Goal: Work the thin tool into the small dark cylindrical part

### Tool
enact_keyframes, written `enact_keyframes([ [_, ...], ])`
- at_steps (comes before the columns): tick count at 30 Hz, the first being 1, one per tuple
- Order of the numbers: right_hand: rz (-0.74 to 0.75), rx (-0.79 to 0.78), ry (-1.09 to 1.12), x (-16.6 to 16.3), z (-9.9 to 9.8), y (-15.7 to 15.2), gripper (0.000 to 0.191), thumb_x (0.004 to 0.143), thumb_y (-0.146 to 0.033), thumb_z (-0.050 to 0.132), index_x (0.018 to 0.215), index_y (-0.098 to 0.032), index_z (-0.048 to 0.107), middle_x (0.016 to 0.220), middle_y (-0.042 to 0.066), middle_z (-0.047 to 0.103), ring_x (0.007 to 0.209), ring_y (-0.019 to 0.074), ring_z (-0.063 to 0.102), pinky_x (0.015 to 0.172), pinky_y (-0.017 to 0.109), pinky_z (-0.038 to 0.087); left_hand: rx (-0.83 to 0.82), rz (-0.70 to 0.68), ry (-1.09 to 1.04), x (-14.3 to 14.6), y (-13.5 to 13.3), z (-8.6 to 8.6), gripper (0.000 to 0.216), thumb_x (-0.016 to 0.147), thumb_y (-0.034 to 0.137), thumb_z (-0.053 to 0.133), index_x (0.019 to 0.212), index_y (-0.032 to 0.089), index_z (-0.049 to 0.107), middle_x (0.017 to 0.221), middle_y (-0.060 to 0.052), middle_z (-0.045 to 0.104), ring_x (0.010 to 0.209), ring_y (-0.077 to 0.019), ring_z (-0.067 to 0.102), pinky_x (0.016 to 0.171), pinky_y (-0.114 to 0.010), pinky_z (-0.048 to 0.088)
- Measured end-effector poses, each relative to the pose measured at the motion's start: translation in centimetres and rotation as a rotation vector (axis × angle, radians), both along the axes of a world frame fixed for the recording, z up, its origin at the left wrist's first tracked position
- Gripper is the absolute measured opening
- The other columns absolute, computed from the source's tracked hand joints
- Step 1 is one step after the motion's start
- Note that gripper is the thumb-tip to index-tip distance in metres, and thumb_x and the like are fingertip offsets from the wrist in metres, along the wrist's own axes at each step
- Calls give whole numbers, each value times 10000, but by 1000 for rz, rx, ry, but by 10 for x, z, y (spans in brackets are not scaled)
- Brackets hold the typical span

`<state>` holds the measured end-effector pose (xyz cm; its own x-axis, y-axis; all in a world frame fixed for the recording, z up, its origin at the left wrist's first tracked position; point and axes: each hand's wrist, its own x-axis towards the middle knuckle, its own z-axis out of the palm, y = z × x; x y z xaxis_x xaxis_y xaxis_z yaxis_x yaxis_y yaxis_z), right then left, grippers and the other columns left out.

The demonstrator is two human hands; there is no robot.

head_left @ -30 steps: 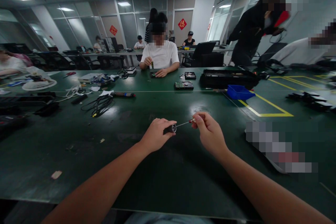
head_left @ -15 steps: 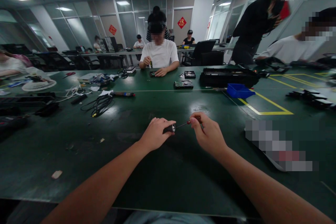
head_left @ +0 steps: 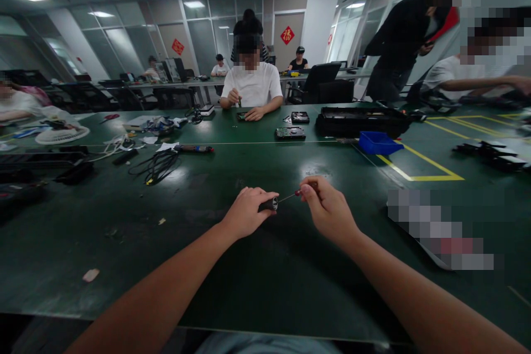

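Observation:
My left hand (head_left: pixel 245 211) is closed around a short black cylinder with a silver end (head_left: pixel 269 204), held just above the dark green table (head_left: pixel 257 287). My right hand (head_left: pixel 327 207) pinches a thin screwdriver (head_left: pixel 295 194) with a red collar. Its slim metal shaft points left, and the tip meets the open end of the cylinder. Both hands hover close together at the middle of the table.
A blue bin (head_left: pixel 378 144) and a long black case (head_left: pixel 362 120) lie beyond on the right, beside yellow floor-tape lines (head_left: pixel 418 168). Black cables (head_left: pixel 155 167) and a small fan (head_left: pixel 61 134) lie at the left. A person in a white shirt (head_left: pixel 253 87) sits opposite; others work at the right.
The screwdriver tip has moved left into the cylinder's end, and my hands have drawn slightly closer. People at the right have shifted.

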<state>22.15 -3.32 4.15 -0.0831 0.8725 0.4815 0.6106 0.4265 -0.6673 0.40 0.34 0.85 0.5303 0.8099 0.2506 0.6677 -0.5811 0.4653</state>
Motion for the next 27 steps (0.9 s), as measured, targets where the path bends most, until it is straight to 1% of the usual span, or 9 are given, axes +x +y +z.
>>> enact_keyframes([
  [5,16,-5,-4,0,-2,2,174,992,-322,430,952,-214,561,759,19,659,706,179,651,656,295,448,0,-2,3,1,0,-2,435,874,287,692,1298,300,596,1128,-41,642,1092,-232,549,1036,-450,387],
  [10,12,27,-53,1,-3,2,164,992,-304,425,963,-207,553,741,11,641,653,168,625,624,283,435,-16,7,16,2,-1,-1,430,873,294,693,1293,300,600,1121,-37,644,1095,-234,546,1040,-451,383],
  [16,1,69,-81,0,-3,4,160,993,-299,423,961,-203,547,773,23,656,676,172,633,649,285,445,-32,28,32,0,1,-3,435,873,303,689,1297,313,597,1127,-36,637,1092,-242,544,1043,-461,378],
  [21,-23,47,-96,1,-4,6,164,990,-302,423,964,-201,549,783,30,662,693,182,643,650,289,448,-52,36,16,-2,2,-2,422,876,318,683,1289,306,603,1120,-37,636,1093,-250,545,1030,-468,385],
  [24,-42,25,-103,1,-4,6,174,989,-311,423,964,-198,554,776,30,659,676,183,638,633,290,440,-84,48,-37,-1,1,0,390,869,305,686,1254,282,623,1109,-43,638,1074,-247,558,1002,-440,410],
  [27,-51,13,-103,2,-3,6,177,987,-317,427,961,-199,556,777,30,658,663,180,629,624,291,434,-142,78,-181,1,0,3,323,871,274,672,1191,252,636,1114,-43,631,1054,-226,576,952,-381,447],
])
